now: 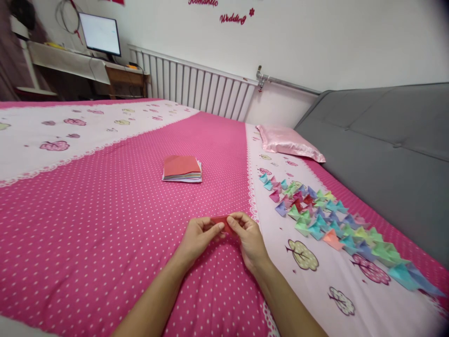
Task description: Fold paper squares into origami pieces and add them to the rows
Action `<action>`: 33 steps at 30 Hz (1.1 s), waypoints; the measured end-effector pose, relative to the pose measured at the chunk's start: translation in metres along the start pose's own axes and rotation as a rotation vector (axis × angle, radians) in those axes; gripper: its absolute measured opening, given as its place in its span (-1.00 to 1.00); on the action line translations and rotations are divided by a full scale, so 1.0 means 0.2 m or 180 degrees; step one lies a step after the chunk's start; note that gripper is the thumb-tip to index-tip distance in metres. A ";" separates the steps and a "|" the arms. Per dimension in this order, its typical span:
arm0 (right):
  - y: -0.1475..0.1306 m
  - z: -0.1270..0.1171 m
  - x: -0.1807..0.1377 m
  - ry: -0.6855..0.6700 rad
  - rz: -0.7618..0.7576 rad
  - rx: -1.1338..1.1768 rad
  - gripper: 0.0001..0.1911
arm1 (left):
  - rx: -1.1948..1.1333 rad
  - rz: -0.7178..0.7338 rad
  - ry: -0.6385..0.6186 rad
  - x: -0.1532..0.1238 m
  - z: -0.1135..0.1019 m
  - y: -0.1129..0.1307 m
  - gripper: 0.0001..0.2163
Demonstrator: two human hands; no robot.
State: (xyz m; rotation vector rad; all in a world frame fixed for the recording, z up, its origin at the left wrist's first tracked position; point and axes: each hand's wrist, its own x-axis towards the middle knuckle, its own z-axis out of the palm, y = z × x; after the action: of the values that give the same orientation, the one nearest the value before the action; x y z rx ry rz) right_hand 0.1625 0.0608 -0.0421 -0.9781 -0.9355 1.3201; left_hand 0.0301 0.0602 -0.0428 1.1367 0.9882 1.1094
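The left hand (pixel 200 238) and right hand (pixel 250 238) meet low in the middle of the view, both pinching a small red paper piece (pixel 227 228) between thumbs and fingers, one hand at each end. The piece is held up just above the bedspread (pixel 140 224), and with the fingers covering much of it, I can't fairly tell how its layers lie. For a step like this, an even pinch with both thumbs seems best: edges lined up first, then firm pressure run along the crease from the middle outward, without twisting the thin sheet. The bed looks soft, so I would judge that pressing between fingertips gives a sharper line than pressing down on the cloth. Beyond the hands, a paper stack (pixel 181 166) with a red sheet on top lies flat on the dotted pink cloth, within easy reach and out of the elbows' way. To the right, many folded paper shapes (pixel 317 225) in mixed colours spread across the pale band, best left clear of the right forearm.
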 end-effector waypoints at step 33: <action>-0.02 -0.04 0.00 -0.0489 0.0640 -0.0224 -0.80 | 0.0608 0.0541 -0.0025 -0.02 -0.01 0.00 -0.67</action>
State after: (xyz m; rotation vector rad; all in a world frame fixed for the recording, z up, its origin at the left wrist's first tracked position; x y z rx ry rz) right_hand 0.1707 0.0614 -0.0417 -1.0577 -1.0263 1.5574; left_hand 0.0274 0.0560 -0.0423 1.3995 1.0224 1.1621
